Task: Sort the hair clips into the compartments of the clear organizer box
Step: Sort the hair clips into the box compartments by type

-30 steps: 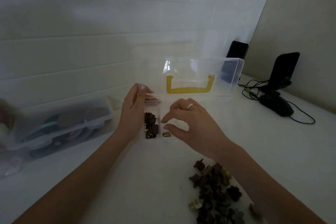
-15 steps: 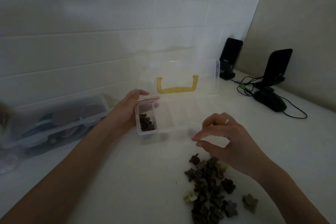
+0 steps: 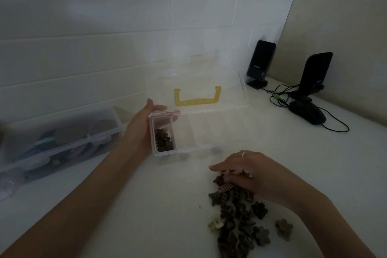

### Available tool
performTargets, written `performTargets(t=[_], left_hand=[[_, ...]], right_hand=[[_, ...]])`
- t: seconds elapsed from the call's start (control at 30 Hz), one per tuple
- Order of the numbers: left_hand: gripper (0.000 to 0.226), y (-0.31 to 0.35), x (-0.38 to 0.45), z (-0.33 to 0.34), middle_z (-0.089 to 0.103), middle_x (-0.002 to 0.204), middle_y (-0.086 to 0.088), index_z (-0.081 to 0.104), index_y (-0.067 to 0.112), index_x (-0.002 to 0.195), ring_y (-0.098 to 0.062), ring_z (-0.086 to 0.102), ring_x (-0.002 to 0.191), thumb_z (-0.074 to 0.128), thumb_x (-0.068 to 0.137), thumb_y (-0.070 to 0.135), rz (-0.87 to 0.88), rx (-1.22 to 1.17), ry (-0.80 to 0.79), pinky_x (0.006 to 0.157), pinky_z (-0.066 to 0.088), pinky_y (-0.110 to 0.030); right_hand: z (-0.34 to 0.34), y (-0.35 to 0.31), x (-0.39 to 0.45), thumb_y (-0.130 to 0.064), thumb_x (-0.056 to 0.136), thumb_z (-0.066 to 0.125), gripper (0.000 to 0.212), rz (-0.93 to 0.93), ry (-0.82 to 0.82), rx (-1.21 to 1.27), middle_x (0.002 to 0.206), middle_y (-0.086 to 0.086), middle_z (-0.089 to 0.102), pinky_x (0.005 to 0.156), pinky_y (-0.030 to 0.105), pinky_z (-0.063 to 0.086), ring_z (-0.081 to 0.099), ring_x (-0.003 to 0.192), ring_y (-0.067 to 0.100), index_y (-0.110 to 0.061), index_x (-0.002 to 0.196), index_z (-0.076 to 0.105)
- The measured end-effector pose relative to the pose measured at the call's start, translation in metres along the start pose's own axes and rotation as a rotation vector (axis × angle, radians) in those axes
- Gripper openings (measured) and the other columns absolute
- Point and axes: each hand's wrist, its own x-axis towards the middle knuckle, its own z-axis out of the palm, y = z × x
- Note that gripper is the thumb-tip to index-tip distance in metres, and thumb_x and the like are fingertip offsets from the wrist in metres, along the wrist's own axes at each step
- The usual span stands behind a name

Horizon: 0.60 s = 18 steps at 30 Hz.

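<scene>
Both hands are at work on the white counter (image 3: 125, 205). Left hand (image 3: 139, 130) is wrapped around the left end wall of the clear organizer box (image 3: 196, 130), thumb over the back rim, fingers hidden behind the wall, so it has a steadying hold on it. Right hand (image 3: 249, 172) lies palm down on the far edge of the pile of hair clips (image 3: 236, 216), fingers curled down among the clips; whether any clip is actually pinched I cannot tell.

That box stands open near the tiled wall, its lid (image 3: 199, 90) upright behind it with a yellow handle (image 3: 196, 100) showing through. Its leftmost compartment holds a heap of dark brown clips (image 3: 164, 140); the compartments to the right look bare, though the clear plastic makes that hard to read.

Most loose clips are dark brown; a pale one (image 3: 214, 224) lies at the pile's left edge and a greenish flower-shaped one (image 3: 283, 229) apart at the right
</scene>
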Motion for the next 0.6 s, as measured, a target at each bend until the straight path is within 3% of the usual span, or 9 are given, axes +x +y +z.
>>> performTargets(t=[0.13, 0.3, 0.43, 0.6], left_hand=[[0.043, 0.002, 0.0, -0.003, 0.071, 0.069, -0.004, 0.061, 0.016, 0.077, -0.018, 0.063, 0.062, 0.041, 0.094, 0.049, 0.117, 0.111, 0.055, 0.062, 0.047, -0.029], [0.041, 0.007, -0.003, -0.007, 0.069, 0.067, -0.006, 0.064, 0.021, 0.07, -0.016, 0.06, 0.057, 0.045, 0.092, 0.05, 0.145, 0.148, 0.065, 0.06, 0.045, -0.028], [0.033, 0.012, -0.008, -0.004, 0.068, 0.067, -0.008, 0.064, 0.017, 0.069, -0.021, 0.059, 0.061, 0.054, 0.086, 0.043, 0.104, 0.066, 0.085, 0.066, 0.045, -0.031], [0.029, 0.013, -0.008, -0.003, 0.061, 0.056, 0.0, 0.061, 0.013, 0.063, -0.017, 0.056, 0.056, 0.057, 0.081, 0.035, 0.162, -0.004, 0.056, 0.063, 0.045, -0.028]], right_hand=[[0.0, -0.001, 0.001, -0.013, 0.087, 0.063, 0.021, -0.021, 0.02, 0.04, 0.099, -0.015, 0.068, 0.08, 0.017, 0.049, 0.061, 0.09, 0.002, -0.027, 0.099, 0.073], [0.002, -0.004, -0.001, -0.013, 0.085, 0.066, 0.011, -0.027, 0.097, 0.174, 0.086, -0.014, 0.071, 0.076, 0.022, 0.053, 0.065, 0.081, 0.002, -0.022, 0.089, 0.072], [-0.007, -0.007, -0.005, 0.0, 0.084, 0.064, 0.009, -0.058, 0.312, 0.368, 0.082, -0.009, 0.072, 0.07, 0.02, 0.054, 0.069, 0.074, 0.007, -0.009, 0.082, 0.065], [-0.007, -0.008, -0.002, 0.003, 0.08, 0.066, 0.019, -0.071, 0.664, 0.394, 0.09, -0.009, 0.07, 0.076, 0.023, 0.054, 0.068, 0.083, 0.012, -0.015, 0.085, 0.062]])
